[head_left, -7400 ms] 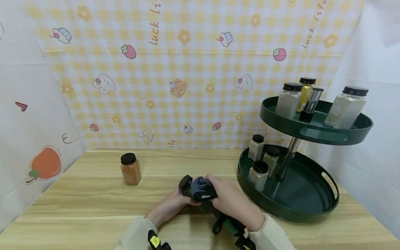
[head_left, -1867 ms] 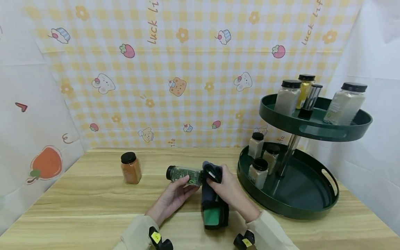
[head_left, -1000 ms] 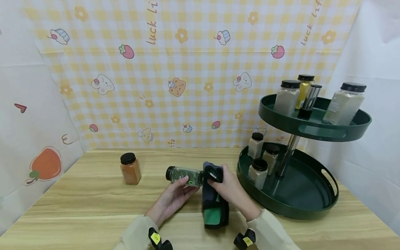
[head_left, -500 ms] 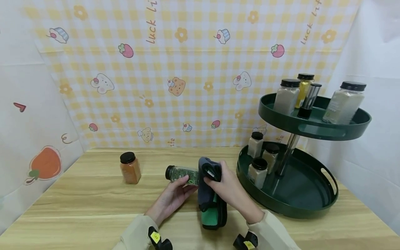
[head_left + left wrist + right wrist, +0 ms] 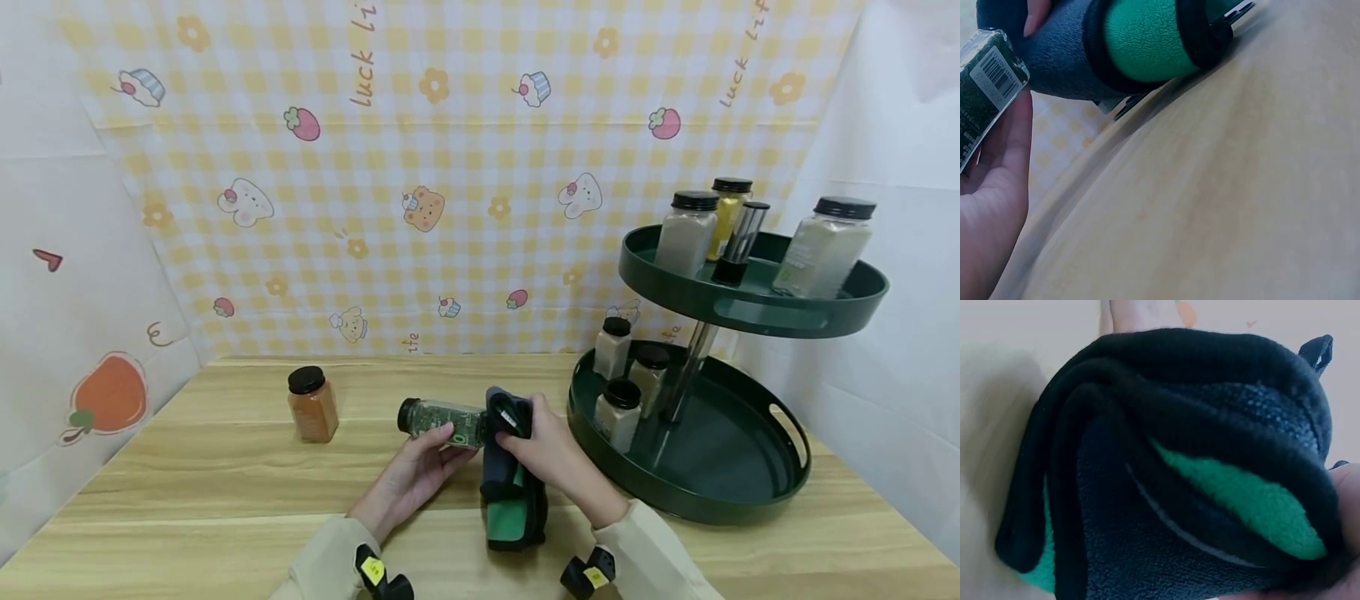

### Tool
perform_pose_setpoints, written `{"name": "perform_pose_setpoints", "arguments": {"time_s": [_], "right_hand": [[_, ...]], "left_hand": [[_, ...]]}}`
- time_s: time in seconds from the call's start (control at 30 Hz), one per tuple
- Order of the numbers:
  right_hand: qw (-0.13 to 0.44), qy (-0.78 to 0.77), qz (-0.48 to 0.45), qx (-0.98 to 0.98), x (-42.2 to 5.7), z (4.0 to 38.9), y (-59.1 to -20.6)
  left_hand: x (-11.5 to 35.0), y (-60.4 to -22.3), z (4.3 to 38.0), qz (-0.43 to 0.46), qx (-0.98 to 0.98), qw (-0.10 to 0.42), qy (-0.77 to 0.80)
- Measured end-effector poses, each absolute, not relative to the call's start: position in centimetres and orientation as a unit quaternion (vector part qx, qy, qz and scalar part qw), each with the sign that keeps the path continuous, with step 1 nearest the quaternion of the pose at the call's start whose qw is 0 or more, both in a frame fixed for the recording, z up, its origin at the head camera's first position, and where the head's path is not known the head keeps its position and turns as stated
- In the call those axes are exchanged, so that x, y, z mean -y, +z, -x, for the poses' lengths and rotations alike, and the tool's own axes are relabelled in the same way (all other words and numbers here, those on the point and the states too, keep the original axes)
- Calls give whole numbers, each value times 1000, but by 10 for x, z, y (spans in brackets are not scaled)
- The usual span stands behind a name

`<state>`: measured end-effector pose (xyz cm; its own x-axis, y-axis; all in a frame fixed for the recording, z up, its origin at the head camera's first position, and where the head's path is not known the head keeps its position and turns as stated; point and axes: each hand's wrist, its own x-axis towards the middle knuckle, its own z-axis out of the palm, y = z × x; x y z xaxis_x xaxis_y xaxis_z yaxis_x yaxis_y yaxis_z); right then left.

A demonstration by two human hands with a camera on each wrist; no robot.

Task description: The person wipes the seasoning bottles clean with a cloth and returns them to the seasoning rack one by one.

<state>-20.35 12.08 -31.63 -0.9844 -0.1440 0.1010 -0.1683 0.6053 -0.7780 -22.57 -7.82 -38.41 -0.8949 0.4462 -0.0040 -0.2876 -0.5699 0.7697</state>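
My left hand (image 5: pixel 420 473) holds a clear spice jar (image 5: pixel 442 418) of green dried herbs on its side, black lid to the left. A barcode label shows on the jar (image 5: pixel 991 78) in the left wrist view. Folded in my right hand (image 5: pixel 546 446) is a thick cloth (image 5: pixel 501 467), dark blue-grey and green with black edging. The cloth lies against the jar's base end and hides it from the head view. In the right wrist view, the folds of the cloth (image 5: pixel 1147 487) fill most of the picture.
An orange spice jar (image 5: pixel 313 408) with a black lid stands at the left on the wooden table (image 5: pixel 187 500). On the right, a two-tier dark green tray stand (image 5: pixel 720 508) carries several black-lidded jars, including a white one (image 5: pixel 823 250) on top.
The herb jar, partly hidden between both hands at first, now lies sideways in my left hand. The cloth slid left over its base half a second ago and has moved back right.
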Motion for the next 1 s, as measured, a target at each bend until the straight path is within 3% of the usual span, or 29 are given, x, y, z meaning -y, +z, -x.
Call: {"name": "perform_pose_setpoints", "arguments": {"time_s": [0.33,0.73,1.0], "right_hand": [[34,454,-104,884,-114,187,-299],[16,437,-73,896,-120,204,-317],[22,443,-91,892,-117,195,-308]], "left_hand": [[77,-385,226,-90,-416,206,881],[78,-384,225,-105,-420,212,876],[78,-384,226,-113,-427,205,874]]}}
